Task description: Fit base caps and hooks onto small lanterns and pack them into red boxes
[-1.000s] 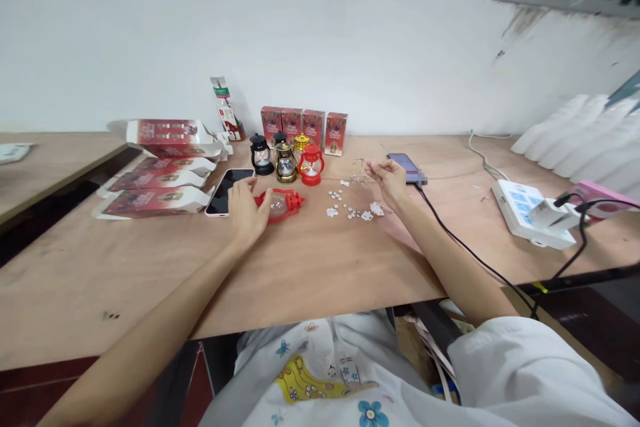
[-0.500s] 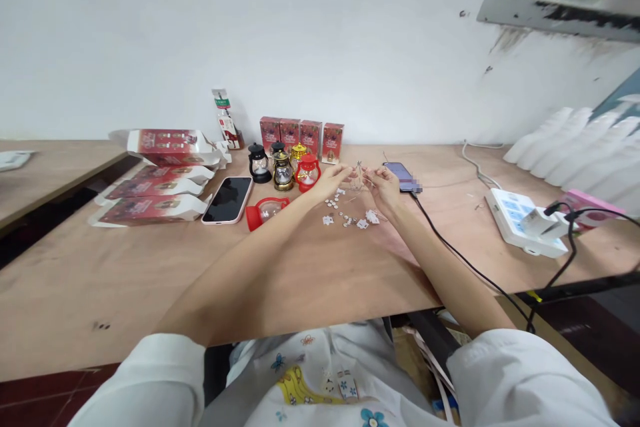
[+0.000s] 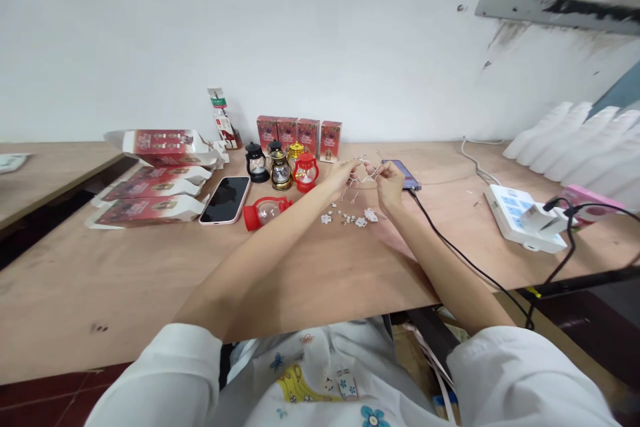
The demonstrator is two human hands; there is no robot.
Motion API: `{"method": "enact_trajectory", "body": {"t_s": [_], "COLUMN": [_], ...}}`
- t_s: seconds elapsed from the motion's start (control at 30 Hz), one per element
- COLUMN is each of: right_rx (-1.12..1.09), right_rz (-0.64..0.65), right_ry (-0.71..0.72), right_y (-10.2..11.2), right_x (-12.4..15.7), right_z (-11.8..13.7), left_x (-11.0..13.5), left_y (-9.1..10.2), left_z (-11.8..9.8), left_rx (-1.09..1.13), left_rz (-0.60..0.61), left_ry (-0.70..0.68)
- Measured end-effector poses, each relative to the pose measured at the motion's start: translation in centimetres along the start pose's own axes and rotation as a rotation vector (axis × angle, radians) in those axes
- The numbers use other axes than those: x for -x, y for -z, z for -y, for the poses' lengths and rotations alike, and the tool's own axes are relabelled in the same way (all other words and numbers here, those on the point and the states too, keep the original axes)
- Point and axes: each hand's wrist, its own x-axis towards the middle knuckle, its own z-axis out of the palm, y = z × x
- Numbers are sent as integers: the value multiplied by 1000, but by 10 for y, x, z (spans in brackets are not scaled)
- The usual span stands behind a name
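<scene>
My left hand [image 3: 343,175] and my right hand [image 3: 386,180] are raised side by side above the wooden table [image 3: 150,267], both pinching a tangle of thin wire pieces [image 3: 361,172] held between them. Below the hands lie several small white and silver parts [image 3: 350,217] scattered on the table. A red toy lantern [image 3: 263,211] lies on its side to the left, apart from both hands. Three upright small lanterns, black [image 3: 257,163], gold [image 3: 281,170] and red [image 3: 305,171], stand behind it.
A phone [image 3: 226,199] lies face up beside flat red cartons [image 3: 150,195]. Red boxes [image 3: 299,135] line the wall. A second phone [image 3: 404,174] with a black cable lies right of the hands. A white power strip [image 3: 520,217] sits at far right.
My left hand let go of the lying red lantern and crossed right to join my right hand. Both hands then lifted the wire tangle a little off the table.
</scene>
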Motion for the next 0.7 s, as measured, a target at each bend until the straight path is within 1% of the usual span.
{"method": "enact_trajectory", "body": {"t_s": [0.17, 0.3, 0.4, 0.57, 0.63, 0.7], "right_rx": [25, 53, 19, 22, 11, -26], "right_rz": [10, 16, 18, -20, -23, 0], "right_ry": [-5, -42, -53, -52, -76, -124], "right_y": [2, 2, 1, 3, 4, 6], "right_x": [0, -1, -1, -3, -5, -7], "right_z": [0, -2, -4, -5, -6, -9], "left_x": [-5, -5, -6, -10, -11, -12], "left_y": [-3, -6, -9, -12, -12, -12], "left_z": [-1, -2, -2, 2, 5, 8], "left_rx": [16, 47, 72, 103, 119, 149], "left_rz": [-40, -43, -29, 0, 16, 36], "left_ry": [-16, -12, 10, 81, 107, 121]}}
